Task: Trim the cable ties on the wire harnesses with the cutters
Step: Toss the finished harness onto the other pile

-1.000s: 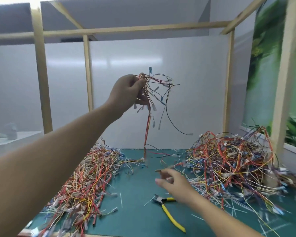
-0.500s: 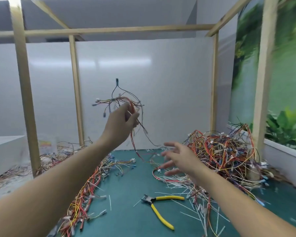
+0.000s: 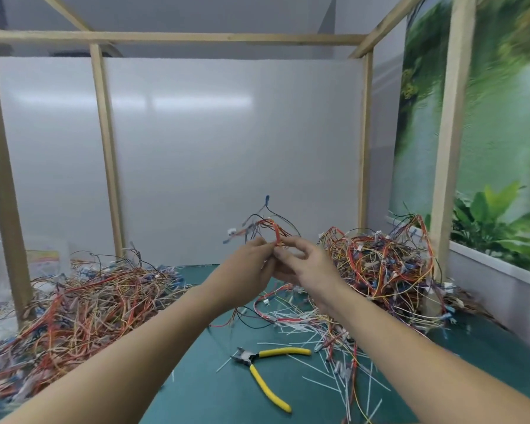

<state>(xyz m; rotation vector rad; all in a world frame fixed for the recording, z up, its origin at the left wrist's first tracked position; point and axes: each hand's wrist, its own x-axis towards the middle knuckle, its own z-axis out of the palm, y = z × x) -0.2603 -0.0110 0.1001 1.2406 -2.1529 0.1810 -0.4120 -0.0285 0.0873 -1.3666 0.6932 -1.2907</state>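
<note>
At the far left a pale wooden post [image 3: 0, 179] stood at the tabletop's edge. A low, wide heap of red, orange and white wire harnesses [image 3: 89, 301] spread round its foot and reached back toward a second, thinner wooden post [image 3: 106, 154]. A plain white back panel [image 3: 227, 148] closed the far side. Between the heaps ran a bare strip of teal tabletop [image 3: 202, 390], the one open lane, and both forearms reached up along it. The left hand [image 3: 245, 270] and the right hand [image 3: 309, 267] met in the air above that strip. Each kept a narrow grip, thumb and fingertips pinching the small harness of red, orange and black wires [image 3: 270, 228], whose leads fanned upward from the fingers. Below them, flat on the tabletop and touched by neither hand, lay the yellow-handled steel cutters [image 3: 251, 361], handles spread, nose pointing left. Thin white cut tie ends [image 3: 322, 335] littered the surface just right of the cutters, under the right forearm. Farther right a taller tangled heap of harnesses [image 3: 386, 264] pressed against a thick wooden post [image 3: 447, 148]. Beyond it a white ledge [image 3: 496, 276] and a blurred green leafy wall [image 3: 496, 133] shut in that side.
</note>
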